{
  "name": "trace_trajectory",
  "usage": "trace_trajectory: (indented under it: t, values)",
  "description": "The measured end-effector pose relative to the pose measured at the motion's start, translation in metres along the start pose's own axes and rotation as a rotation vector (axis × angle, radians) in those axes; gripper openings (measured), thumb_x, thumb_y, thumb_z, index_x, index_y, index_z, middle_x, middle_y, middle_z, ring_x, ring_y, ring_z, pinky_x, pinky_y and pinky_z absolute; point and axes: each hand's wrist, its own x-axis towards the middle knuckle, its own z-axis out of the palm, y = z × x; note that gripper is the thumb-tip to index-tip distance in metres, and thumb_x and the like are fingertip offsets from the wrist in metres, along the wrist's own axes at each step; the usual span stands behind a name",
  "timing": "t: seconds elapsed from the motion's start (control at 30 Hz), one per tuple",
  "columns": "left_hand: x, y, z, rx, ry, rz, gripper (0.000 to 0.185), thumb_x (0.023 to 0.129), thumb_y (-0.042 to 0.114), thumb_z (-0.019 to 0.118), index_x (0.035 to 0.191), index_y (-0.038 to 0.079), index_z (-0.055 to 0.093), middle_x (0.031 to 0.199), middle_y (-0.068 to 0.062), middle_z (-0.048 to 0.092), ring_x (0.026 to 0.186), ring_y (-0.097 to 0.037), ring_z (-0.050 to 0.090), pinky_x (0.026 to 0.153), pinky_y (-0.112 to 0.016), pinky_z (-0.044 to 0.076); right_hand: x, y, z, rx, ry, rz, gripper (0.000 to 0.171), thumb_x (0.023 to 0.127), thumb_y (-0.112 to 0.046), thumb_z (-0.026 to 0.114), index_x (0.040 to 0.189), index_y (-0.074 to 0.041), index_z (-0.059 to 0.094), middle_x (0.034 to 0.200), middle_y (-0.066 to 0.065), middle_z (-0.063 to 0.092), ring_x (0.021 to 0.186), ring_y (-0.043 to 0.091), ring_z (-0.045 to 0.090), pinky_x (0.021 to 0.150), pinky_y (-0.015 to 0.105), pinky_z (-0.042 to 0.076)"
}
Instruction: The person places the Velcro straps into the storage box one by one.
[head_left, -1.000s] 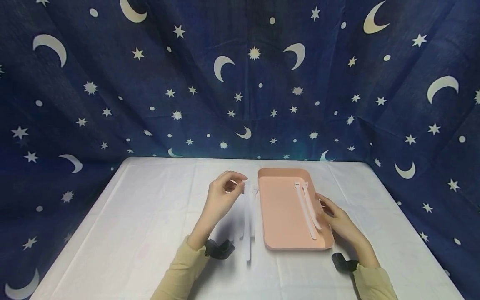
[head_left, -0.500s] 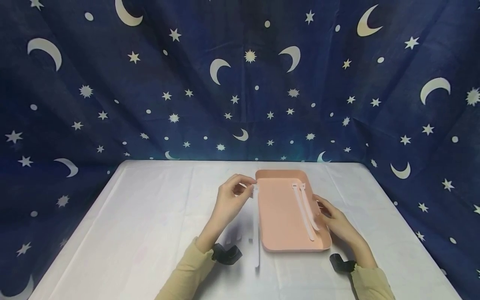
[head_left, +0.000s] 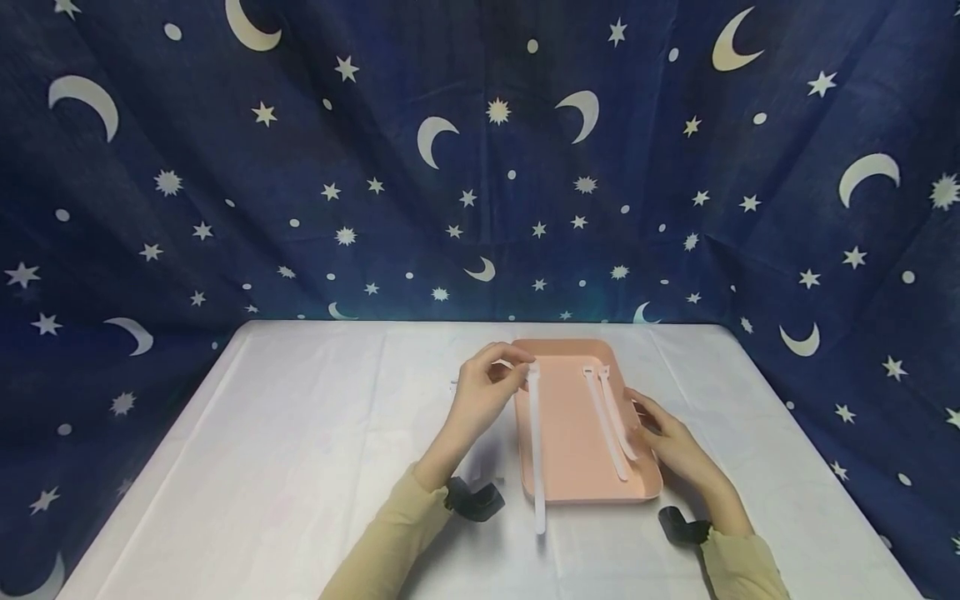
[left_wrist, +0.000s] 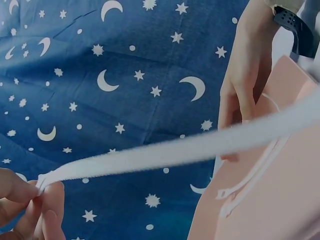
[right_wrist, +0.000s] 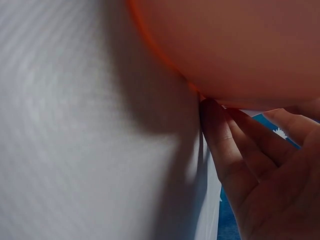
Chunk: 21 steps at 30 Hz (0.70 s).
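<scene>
My left hand (head_left: 483, 392) pinches the head end of a long white hook-and-loop cable tie (head_left: 536, 450) between thumb and fingertips. The tie hangs over the left side of a shallow pink tray (head_left: 562, 433), its free tail past the near rim. Seen from the left wrist, the held tie (left_wrist: 165, 152) crosses the view as a fuzzy band. Two more white cable ties (head_left: 606, 425) lie side by side along the tray's right side. At the right rim, my right hand (head_left: 675, 437) holds the tray; its fingers (right_wrist: 222, 140) touch the tray's outer side in the right wrist view.
Small parts of other white pieces (head_left: 498, 479) show on the white table (head_left: 300, 467) near my left wrist, mostly hidden by the arm. A dark blue curtain (head_left: 360, 150) with moons and stars stands behind the table. Black wrist mounts (head_left: 476, 500) sit on both wrists.
My left hand has moved right with the cable tie, from the table beside the tray to over the tray's left side. The right hand keeps its place at the right rim.
</scene>
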Motion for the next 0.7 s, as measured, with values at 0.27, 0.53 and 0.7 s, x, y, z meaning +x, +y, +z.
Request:
trace_trajectory:
  t: [0.27, 0.53, 0.7]
  values:
    - [0.008, -0.001, 0.012, -0.034, -0.017, -0.010, 0.013, 0.089, 0.004, 0.062, 0.100, 0.003, 0.069, 0.091, -0.018, 0.064, 0.063, -0.010, 0.064, 0.059, -0.017, 0.047, 0.001, 0.002, 0.001, 0.003, 0.002, -0.017, 0.061, 0.097, -0.015, 0.051, 0.152, -0.010, 0.026, 0.148, 0.029, 0.036, 0.136, 0.051, 0.034, 0.109, 0.063, 0.030]
    - [0.014, -0.004, 0.020, -0.044, -0.010, -0.043, 0.014, 0.089, 0.004, 0.063, 0.101, 0.002, 0.069, 0.092, -0.020, 0.066, 0.070, -0.032, 0.068, 0.062, -0.016, 0.048, 0.000, 0.001, 0.001, -0.003, 0.005, -0.002, 0.061, 0.097, -0.017, 0.052, 0.152, -0.011, 0.025, 0.148, 0.029, 0.035, 0.136, 0.051, 0.033, 0.109, 0.063, 0.029]
    - [0.019, -0.005, 0.025, -0.040, -0.025, -0.037, 0.016, 0.089, 0.005, 0.063, 0.103, 0.002, 0.069, 0.092, -0.021, 0.066, 0.062, -0.008, 0.064, 0.062, -0.017, 0.048, -0.001, 0.000, 0.000, -0.008, 0.007, -0.029, 0.060, 0.097, -0.016, 0.051, 0.152, -0.011, 0.026, 0.146, 0.030, 0.037, 0.134, 0.052, 0.036, 0.108, 0.062, 0.031]
